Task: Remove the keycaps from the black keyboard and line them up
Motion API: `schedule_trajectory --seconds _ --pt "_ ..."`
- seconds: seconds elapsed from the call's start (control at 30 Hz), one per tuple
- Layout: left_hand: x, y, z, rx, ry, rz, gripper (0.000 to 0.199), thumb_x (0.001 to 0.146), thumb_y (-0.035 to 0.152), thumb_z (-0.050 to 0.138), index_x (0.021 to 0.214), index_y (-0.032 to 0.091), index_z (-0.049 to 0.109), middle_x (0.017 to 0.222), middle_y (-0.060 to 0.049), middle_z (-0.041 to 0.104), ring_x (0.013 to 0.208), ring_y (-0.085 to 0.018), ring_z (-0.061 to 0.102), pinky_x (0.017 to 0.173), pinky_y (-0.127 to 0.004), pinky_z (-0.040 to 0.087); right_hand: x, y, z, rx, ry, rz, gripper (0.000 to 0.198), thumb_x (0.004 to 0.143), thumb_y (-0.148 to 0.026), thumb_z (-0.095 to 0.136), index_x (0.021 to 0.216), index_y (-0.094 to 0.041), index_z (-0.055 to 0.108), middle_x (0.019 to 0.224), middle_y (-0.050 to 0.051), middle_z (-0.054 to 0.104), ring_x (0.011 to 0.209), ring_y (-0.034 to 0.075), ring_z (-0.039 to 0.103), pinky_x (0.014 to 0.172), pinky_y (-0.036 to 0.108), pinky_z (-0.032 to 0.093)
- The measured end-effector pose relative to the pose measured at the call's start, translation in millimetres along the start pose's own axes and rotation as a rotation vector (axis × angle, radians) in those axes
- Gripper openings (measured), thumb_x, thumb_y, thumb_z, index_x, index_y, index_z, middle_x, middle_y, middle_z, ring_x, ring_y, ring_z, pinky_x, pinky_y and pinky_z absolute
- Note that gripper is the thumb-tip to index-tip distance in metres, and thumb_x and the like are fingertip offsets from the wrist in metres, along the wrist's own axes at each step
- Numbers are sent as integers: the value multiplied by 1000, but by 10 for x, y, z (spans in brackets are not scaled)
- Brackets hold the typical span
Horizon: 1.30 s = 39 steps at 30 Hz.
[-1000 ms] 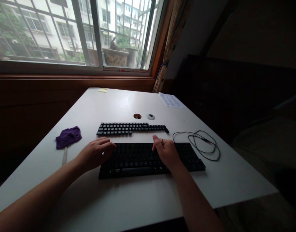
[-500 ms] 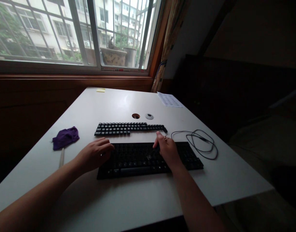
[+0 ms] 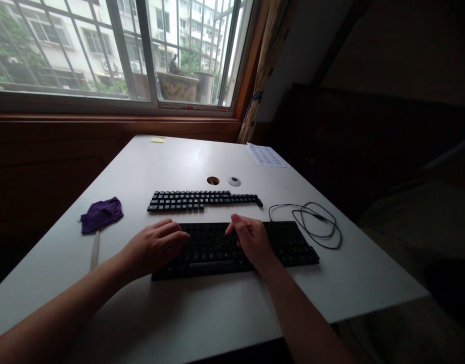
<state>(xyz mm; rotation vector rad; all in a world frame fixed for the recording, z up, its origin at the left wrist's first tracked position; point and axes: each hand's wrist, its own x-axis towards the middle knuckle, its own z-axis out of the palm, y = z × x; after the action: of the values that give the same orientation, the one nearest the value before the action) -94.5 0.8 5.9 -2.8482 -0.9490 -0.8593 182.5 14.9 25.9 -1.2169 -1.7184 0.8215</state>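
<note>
A black keyboard (image 3: 217, 265) lies on the white table, many of its keys off in the upper rows while the space bar and some bottom keys remain. My right hand (image 3: 253, 242) is above its middle, fingers pinched on a thin wire keycap puller (image 3: 221, 241) whose loop reaches down to the keys. My left hand (image 3: 158, 245) rests over the keyboard's left part with curled fingers pressed together; whatever lies under the fingertips is hidden. Behind the keyboard, removed keycaps (image 3: 179, 200) stand in neat rows.
A purple cloth (image 3: 102, 215) and a pale stick-like handle (image 3: 95, 248) lie at left. A coiled black cable (image 3: 318, 217) lies at right. Farther back are a round hole (image 3: 213, 180), its grey cover (image 3: 234, 181), a printed sheet (image 3: 266, 155) and yellow notes (image 3: 157, 140).
My right hand has moved left over the keyboard with the puller. My left hand has shifted slightly right and inward. The keyboard stays in place.
</note>
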Motion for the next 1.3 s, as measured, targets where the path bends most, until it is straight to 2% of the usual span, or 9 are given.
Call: schedule_trajectory --seconds 0.13,0.27,0.47,0.53,0.6,0.7,0.77,1.07,1.3 --pt "3 16 9 -21 -47 11 19 94 16 50 107 19 64 89 -7 63 76 -16 56 67 -27 50 -8 -4 -8 -14 46 -25 53 94 -57 43 65 -17 65 43 -5 40 40 10 42 44 22 31" --pt "-13 3 14 -20 -65 3 18 94 17 52 107 20 64 89 -7 63 77 -17 55 68 -29 50 -4 -10 -139 -84 232 -62 53 97 -51 41 59 -19 59 46 -3 39 45 11 41 48 26 32" --pt "-22 -11 12 -13 -63 13 18 93 16 52 106 20 64 88 -6 62 76 -17 55 68 -29 49 40 -16 -327 -326 356 -285 46 99 -37 42 56 -21 41 66 1 42 66 16 46 65 31 38" --pt "-25 -19 7 -18 -59 5 18 93 16 51 105 20 64 88 -6 63 76 -16 55 67 -28 48 66 4 -344 -346 248 -357 40 98 -36 44 61 -21 45 76 3 46 74 17 48 70 32 42" --pt "-31 -33 2 -21 -55 -5 18 93 15 51 105 20 64 89 -6 63 76 -16 55 67 -28 48 86 33 -345 -333 37 -397 32 99 -34 45 72 -20 55 84 4 50 78 17 51 73 32 45" --pt "-41 -54 -5 -13 -65 -18 18 93 16 51 105 20 64 89 -6 63 77 -17 54 68 -29 48 86 71 -342 -327 -268 -372 19 97 -30 50 93 -21 66 89 3 57 79 15 55 75 30 47" --pt "-46 -62 -7 -6 -69 -17 19 93 15 51 106 20 64 89 -6 63 77 -17 54 68 -29 48 68 82 -350 -344 -379 -327 15 93 -26 57 100 -23 70 88 2 59 77 14 57 73 28 47" --pt "-47 -62 2 -5 -68 -2 19 94 15 49 105 19 64 88 -6 63 77 -17 55 68 -29 48 21 107 -392 -333 -522 -217 31 84 -12 59 107 -28 74 90 2 61 76 12 59 72 25 48" --pt "-43 -69 18 9 -62 4 19 94 15 49 103 20 65 86 -6 63 76 -16 56 67 -29 48 36 138 -382 -318 -573 -175 29 87 -15 61 109 -29 74 91 1 61 78 12 60 73 25 48"
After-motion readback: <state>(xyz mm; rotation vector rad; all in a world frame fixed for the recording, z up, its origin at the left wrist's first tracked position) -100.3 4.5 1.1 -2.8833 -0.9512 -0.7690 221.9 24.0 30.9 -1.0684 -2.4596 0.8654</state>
